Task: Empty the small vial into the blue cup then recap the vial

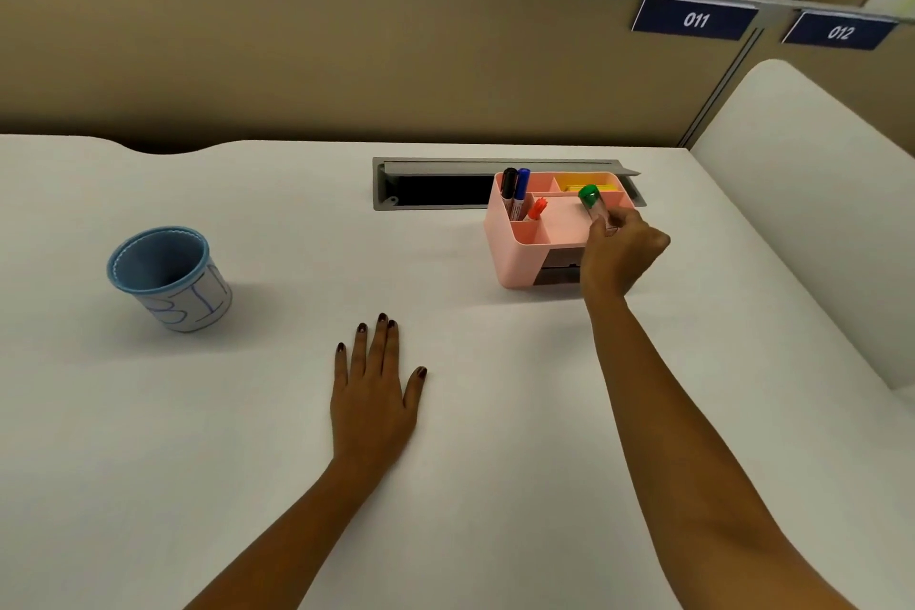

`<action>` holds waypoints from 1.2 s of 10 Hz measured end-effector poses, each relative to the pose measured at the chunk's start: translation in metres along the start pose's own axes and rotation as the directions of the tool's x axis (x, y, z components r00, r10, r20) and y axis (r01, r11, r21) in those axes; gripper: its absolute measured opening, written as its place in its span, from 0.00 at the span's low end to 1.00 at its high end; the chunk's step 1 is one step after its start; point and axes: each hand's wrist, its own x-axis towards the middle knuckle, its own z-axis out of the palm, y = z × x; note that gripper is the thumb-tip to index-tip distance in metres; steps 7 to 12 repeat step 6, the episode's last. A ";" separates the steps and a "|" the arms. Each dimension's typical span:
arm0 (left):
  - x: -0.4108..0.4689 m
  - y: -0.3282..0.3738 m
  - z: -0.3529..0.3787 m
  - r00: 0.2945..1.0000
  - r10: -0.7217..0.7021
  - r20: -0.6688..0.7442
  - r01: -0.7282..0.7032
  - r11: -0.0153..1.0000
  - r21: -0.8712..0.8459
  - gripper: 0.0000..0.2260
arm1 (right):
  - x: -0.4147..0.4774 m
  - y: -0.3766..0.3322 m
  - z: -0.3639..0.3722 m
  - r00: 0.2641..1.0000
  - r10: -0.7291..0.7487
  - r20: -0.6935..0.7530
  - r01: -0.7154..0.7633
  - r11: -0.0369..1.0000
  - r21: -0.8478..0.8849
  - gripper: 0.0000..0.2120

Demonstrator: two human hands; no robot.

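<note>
A small clear vial (595, 208) with a green cap is held by my right hand (619, 255) over the pink desk organizer (525, 258). The cap is on and points up and to the left. The vial's lower part is hidden by my fingers. The blue cup (166, 275), with a white paper label on its side, stands upright on the white desk at the far left, well away from the vial. My left hand (374, 394) lies flat on the desk, palm down, fingers spread, holding nothing.
The organizer holds black and blue markers (515, 191), an orange pen (537, 208) and yellow notes (589, 187). Behind it is an open grey cable tray (435, 188) set into the desk. A tan partition runs along the back; a white raised panel (812, 193) stands at right.
</note>
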 end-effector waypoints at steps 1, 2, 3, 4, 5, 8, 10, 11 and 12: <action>0.000 0.000 0.000 1.000 -0.002 -0.002 0.002 1.000 0.000 0.30 | 0.000 0.005 0.001 1.000 -0.010 -0.003 0.010 1.000 -0.029 0.13; -0.001 0.001 -0.001 1.000 -0.003 0.003 0.003 1.000 0.005 0.30 | 0.001 0.008 0.001 0.999 -0.033 0.006 0.033 0.998 -0.050 0.13; -0.001 0.000 0.000 1.000 -0.001 -0.003 0.001 1.000 0.011 0.30 | 0.002 0.010 0.002 0.998 -0.063 0.018 0.064 0.996 -0.060 0.13; -0.001 -0.001 0.000 1.000 -0.005 -0.002 0.005 1.000 -0.010 0.29 | -0.002 0.008 -0.002 0.996 -0.072 0.042 0.076 0.992 -0.101 0.16; -0.001 -0.003 0.001 1.000 -0.006 0.001 0.006 1.000 -0.011 0.29 | -0.015 0.008 -0.011 0.996 -0.093 -0.015 0.091 0.991 -0.101 0.17; -0.002 -0.001 0.001 1.000 -0.014 -0.008 0.014 0.999 -0.042 0.28 | -0.054 0.013 -0.014 0.969 -0.243 -0.049 0.238 0.966 -0.099 0.12; -0.002 -0.001 0.001 1.000 -0.014 -0.008 0.014 0.999 -0.042 0.28 | -0.054 0.013 -0.014 0.969 -0.243 -0.049 0.238 0.966 -0.099 0.12; -0.002 -0.001 0.001 1.000 -0.014 -0.008 0.014 0.999 -0.042 0.28 | -0.054 0.013 -0.014 0.969 -0.243 -0.049 0.238 0.966 -0.099 0.12; -0.002 -0.001 0.001 1.000 -0.014 -0.008 0.014 0.999 -0.042 0.28 | -0.054 0.013 -0.014 0.969 -0.243 -0.049 0.238 0.966 -0.099 0.12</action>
